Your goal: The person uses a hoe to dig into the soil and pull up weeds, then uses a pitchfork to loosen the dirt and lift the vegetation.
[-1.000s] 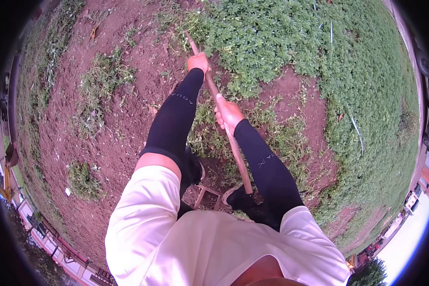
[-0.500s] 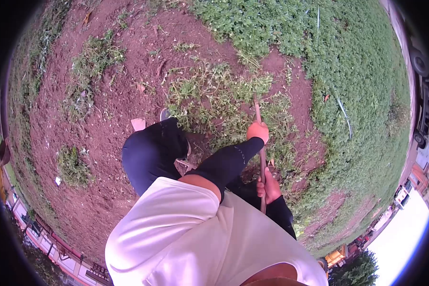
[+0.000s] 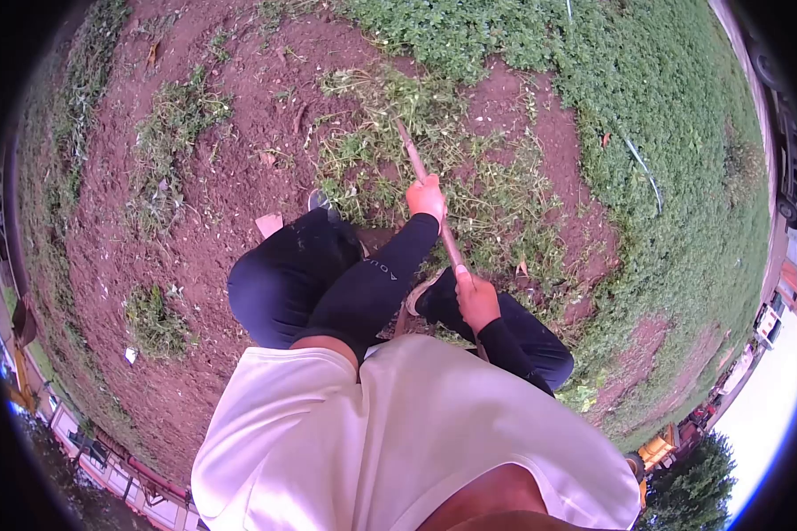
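A long wooden tool handle slants up and left from my body across the weeds. My left hand is wrapped round it farther out, and my right hand grips it closer to my body. The handle's far end goes into a heap of loose pulled weeds; whatever head it has is hidden there. Dark sleeves cover both forearms. Under the handle, uprooted weeds lie strewn over reddish-brown soil.
Dense low green plants cover the ground to the right, with a pale strip lying on them. Bare soil with weed clumps spreads left. My bent knees and a shoe are close below the handle. Vehicles stand at the far right edge.
The handle's far end has swung left and outward, and weeds are now bunched up there. Both my hands have moved up and left with it, keeping their grip.
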Demonstrator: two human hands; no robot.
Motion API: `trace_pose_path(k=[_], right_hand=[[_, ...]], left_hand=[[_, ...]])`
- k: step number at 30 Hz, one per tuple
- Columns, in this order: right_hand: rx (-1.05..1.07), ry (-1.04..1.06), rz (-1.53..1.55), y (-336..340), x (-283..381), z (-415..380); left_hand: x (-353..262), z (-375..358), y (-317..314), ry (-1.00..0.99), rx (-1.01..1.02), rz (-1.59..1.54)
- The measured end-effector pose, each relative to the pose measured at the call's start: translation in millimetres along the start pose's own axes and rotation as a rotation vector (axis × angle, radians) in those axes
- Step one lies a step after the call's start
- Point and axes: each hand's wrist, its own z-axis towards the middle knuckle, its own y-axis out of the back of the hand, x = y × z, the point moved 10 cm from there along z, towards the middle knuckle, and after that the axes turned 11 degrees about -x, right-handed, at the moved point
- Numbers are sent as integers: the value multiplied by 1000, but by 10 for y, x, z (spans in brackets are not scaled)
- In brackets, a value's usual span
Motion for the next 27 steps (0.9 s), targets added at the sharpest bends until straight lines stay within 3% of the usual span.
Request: trace_pose_path(k=[1,2,5,6,7,9,11,13,14,15,17,19,21,23,27], right_hand=[[-9,15,47,29,228,-14],[176,-265,251,-46,236,-179],[656,-603,619,-156,234,-498],[820,-625,743,-196,255,-570],[814,-608,745,-171,241,-512],[1074,-786,891,-222,187,-881],[1078,-773,882,-315,-64,-874],[1271,-734,950,-398,-85,-1031],[1280,-769,975,-579,-45,-956],[1102,-789,910,-767,104,-773],[1023,-689,827,-1083,623,-549],[976,-580,796,-1093,843,-371],[912,-537,600,-1020,662,-436],[836,-534,569,-1021,716,-416],[643,-342,408,-843,989,-343]], left_hand=[[-155,16,-73,-43,26,-7],[-263,-119,-65,-98,46,7],[-400,-443,-10,-166,89,107],[-425,-519,45,-163,87,102],[-456,-610,3,-156,154,109],[-430,-850,110,-129,218,122],[-497,-1017,213,-185,294,227],[-422,-901,263,-204,318,196],[-442,-620,279,-238,252,269],[-398,-332,350,-258,185,351],[-368,577,587,-425,-132,789],[-688,441,605,-379,-66,444],[-936,104,628,-335,-1,169],[-906,231,786,-275,-105,333],[-1097,217,751,-166,-49,32]])
